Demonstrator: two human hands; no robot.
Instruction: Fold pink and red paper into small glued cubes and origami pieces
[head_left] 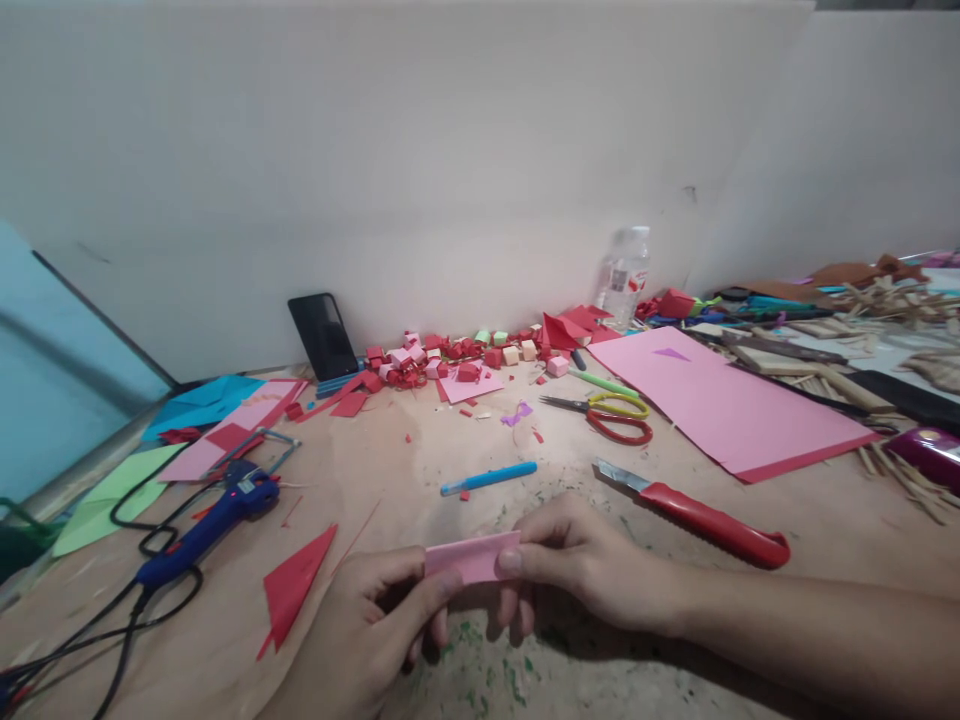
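Observation:
A small folded strip of pink paper [472,558] is held level between both hands, near the front of the table. My left hand [382,620] pinches its left end, with the thumb on the near face. At the right end my right hand [574,560] grips it between thumb and fingers. Just beyond the strip lies a blue pen [491,478]. A red-handled cutter [705,515] rests to the right, past my right hand. To the left of my left hand is a red paper triangle [298,590].
A blue glue gun [210,525] with black cables lies at left. Scissors [607,412] and large pink sheets [727,400] are at right. Small paper boxes [412,360], a phone [324,338] and a bottle [626,280] stand along the wall.

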